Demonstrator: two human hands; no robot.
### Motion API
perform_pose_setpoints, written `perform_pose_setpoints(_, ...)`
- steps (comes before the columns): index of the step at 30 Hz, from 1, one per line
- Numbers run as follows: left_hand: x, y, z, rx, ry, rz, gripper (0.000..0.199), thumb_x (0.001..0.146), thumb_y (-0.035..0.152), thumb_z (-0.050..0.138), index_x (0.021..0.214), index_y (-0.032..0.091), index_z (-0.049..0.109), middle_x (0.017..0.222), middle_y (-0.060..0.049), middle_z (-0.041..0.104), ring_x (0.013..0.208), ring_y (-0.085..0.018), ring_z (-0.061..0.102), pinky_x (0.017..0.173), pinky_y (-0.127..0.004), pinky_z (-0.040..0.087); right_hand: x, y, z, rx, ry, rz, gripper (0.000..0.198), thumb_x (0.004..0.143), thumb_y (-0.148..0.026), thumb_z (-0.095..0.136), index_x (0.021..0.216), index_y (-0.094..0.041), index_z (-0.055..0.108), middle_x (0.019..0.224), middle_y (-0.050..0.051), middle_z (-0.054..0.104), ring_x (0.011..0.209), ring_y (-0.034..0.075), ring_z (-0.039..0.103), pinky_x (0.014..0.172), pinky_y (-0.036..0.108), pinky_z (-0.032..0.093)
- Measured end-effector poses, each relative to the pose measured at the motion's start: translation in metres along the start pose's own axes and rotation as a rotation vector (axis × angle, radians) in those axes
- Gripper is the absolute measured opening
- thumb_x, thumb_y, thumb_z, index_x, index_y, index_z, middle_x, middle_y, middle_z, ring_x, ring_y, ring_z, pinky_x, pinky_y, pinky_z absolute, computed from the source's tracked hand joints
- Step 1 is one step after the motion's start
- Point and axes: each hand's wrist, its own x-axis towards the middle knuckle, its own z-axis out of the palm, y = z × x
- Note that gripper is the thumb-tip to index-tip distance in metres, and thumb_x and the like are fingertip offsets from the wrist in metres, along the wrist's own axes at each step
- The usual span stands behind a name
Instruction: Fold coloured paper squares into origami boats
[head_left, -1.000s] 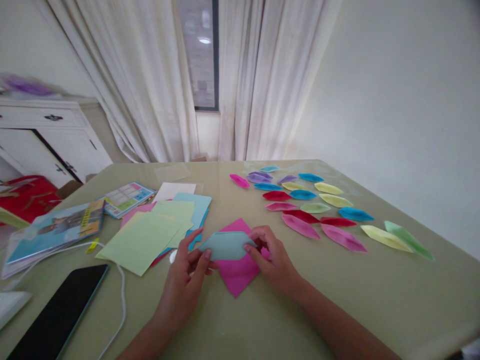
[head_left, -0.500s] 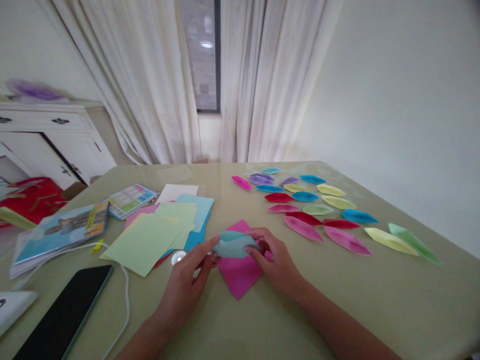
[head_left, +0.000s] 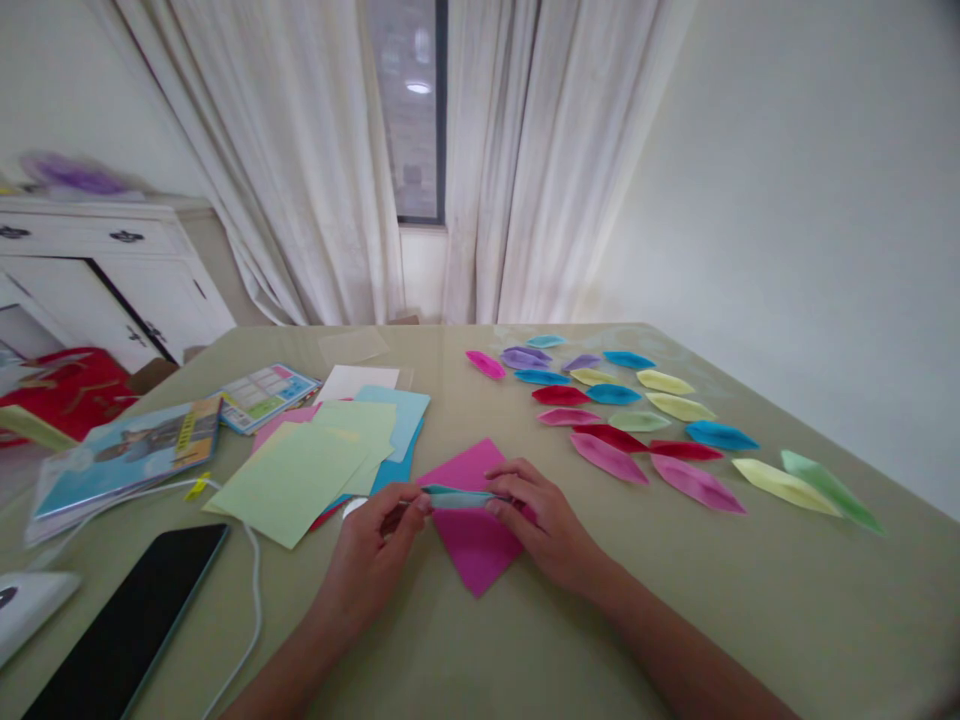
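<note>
A light blue folded paper boat point(head_left: 459, 498) is held level between my two hands, its long opening narrow. My left hand point(head_left: 386, 530) pinches its left end with thumb and fingers. On its right end, my right hand point(head_left: 536, 515) has closed the same way, and that tip is hidden by the fingers. Beneath both hands lies a square magenta sheet of paper point(head_left: 478, 560) with one corner toward me. To the right, several folded paper boats point(head_left: 606, 457) in pink, red, blue, yellow, green and purple are spread over the table.
Loose coloured paper point(head_left: 292, 480) is piled on the left beside booklets point(head_left: 127, 465). A black phone point(head_left: 127, 620) and a white cable point(head_left: 257, 590) lie at the near left. The table point(head_left: 675, 620) reaches toward curtains point(head_left: 300, 160) and a wall.
The light blue paper boat has gone from broad and open-sided to a flat narrow strip between my fingers. My right fingers have shifted slightly inward along it.
</note>
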Motion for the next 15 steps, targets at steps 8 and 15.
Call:
perform_pose_setpoints(8,-0.0024,0.0051,0.0005,0.202,-0.059,0.101,0.033,0.107,0.046,0.050,0.093,0.023,0.069,0.092,-0.004,0.072,0.086,-0.022,0.066,0.078,-0.033,0.051,-0.0029,0.0025,0.0012,-0.168,-0.019,-0.080,0.025,0.108,-0.027,0.058,0.133,-0.026,0.059,0.127,0.009,0.066,0.118,0.024,0.063,0.104,0.039,0.052)
perform_pose_setpoints(15,-0.0018,0.0085,0.0026,0.242,-0.054,0.110,0.039,0.109,0.047,0.043,0.090,0.023,0.066,0.088,-0.003,0.070,0.084,-0.022,0.065,0.077,-0.033,0.048,-0.0033,0.0019,0.0036,-0.362,-0.042,-0.135,0.021,0.108,-0.018,0.053,0.127,-0.027,0.060,0.133,0.010,0.065,0.122,0.026,0.064,0.104,0.042,0.053)
